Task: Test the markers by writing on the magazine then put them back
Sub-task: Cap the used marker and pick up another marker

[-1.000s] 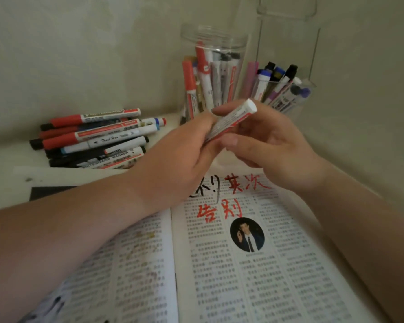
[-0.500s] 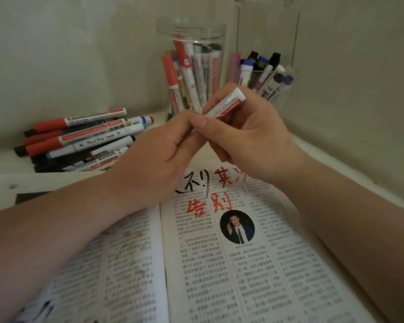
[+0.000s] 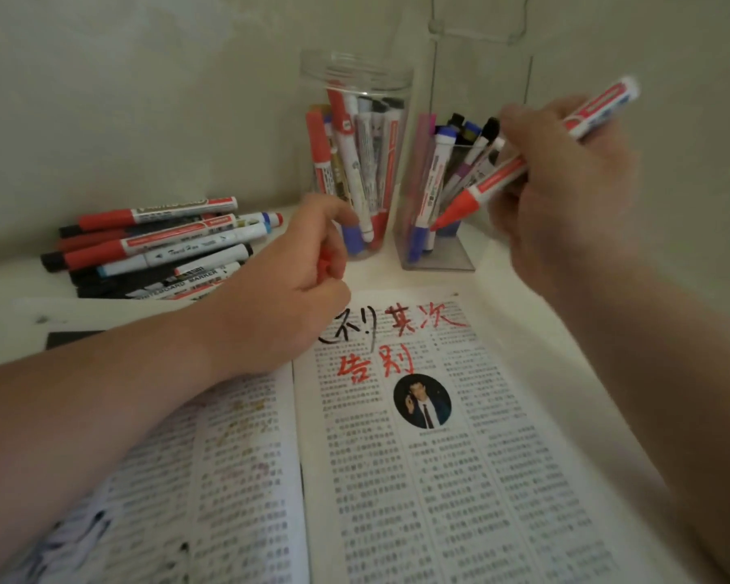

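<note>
An open magazine (image 3: pixel 418 478) lies in front of me, with red and black handwriting across the top of its right page. My right hand (image 3: pixel 565 191) grips an uncapped red marker (image 3: pixel 498 179), raised above the page's upper right corner, its red tip pointing down-left. My left hand (image 3: pixel 287 297) rests at the top of the magazine's fold, fingers curled round the marker's red cap (image 3: pixel 323 263).
A round clear jar (image 3: pixel 355 78) and a square clear holder (image 3: pixel 439 259), both full of markers, stand against the back wall. A pile of loose markers (image 3: pixel 157 246) lies at the back left. A wall runs close along the right side.
My hands have pulled apart: the cap came off the red marker. The right hand swung the marker up to the right; the left hand dropped onto the magazine with the cap.
</note>
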Demonstrator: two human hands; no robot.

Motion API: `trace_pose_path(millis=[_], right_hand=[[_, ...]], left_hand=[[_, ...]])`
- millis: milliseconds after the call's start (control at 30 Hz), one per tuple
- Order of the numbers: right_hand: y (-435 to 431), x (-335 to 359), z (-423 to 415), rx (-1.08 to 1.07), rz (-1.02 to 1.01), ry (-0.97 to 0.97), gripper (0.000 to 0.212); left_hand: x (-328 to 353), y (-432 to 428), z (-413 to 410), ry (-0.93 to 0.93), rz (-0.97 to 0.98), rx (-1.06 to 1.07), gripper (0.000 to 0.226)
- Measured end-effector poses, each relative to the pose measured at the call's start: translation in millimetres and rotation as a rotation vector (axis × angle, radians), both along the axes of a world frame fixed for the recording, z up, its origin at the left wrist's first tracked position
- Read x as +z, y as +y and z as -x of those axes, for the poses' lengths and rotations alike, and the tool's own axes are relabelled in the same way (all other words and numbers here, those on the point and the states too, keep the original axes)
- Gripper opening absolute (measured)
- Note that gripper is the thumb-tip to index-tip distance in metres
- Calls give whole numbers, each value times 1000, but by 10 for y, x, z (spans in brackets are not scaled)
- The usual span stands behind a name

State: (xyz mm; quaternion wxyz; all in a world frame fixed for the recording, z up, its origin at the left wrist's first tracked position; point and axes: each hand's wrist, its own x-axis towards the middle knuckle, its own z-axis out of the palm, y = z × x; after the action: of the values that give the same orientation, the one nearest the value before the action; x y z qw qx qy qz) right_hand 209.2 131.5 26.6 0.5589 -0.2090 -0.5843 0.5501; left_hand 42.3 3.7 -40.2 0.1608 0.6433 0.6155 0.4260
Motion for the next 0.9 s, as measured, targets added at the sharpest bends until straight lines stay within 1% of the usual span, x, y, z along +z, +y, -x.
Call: trace_pose_path(millis=[33,100,133,167,200,233,267,333,433,500,533,633,800,900], right_hand=[[67,14,-86,59,-13,-54,33],[153,-38,-266,306,-43,-249,35],[186,-109,-352,442,-23,-354,34],[191,-180,-430,571,42,-435,34],[185,-248,-488,678,127,-475,36],[186,-319,-530,734,191,-489,36],[201,-393,-556,735,211,-504,31],[221,-501,-545,661,163,-546,20],[176,-564,-468,554,94,-597,14],[135,-560,-428,482,21,-663,11],[113,-556,-418,461,-10,-685,9],[58,-537,-411,448,-44,-718,4],[53,-560,-428,430,-37,-760,10],[70,-565,-426,394,-81,-816,15]], left_hand=[[-1,5,3,19,12,-1,43],[-5,26,-2,53,27,-24,45],[-12,31,-6,77,37,-35,45],[-19,35,-4,103,46,-43,46],[-17,37,-10,128,52,-42,48],[-14,40,-15,149,46,-37,49],[-13,45,-22,163,32,-36,48],[-19,60,-42,174,14,-46,45],[-1,72,-75,103,45,-68,49],[27,67,-89,114,50,-58,51],[36,67,-92,155,36,-45,48],[52,72,-81,278,-28,1,27],[23,104,-34,314,-48,-24,21],[6,107,-35,268,-45,-29,24]])
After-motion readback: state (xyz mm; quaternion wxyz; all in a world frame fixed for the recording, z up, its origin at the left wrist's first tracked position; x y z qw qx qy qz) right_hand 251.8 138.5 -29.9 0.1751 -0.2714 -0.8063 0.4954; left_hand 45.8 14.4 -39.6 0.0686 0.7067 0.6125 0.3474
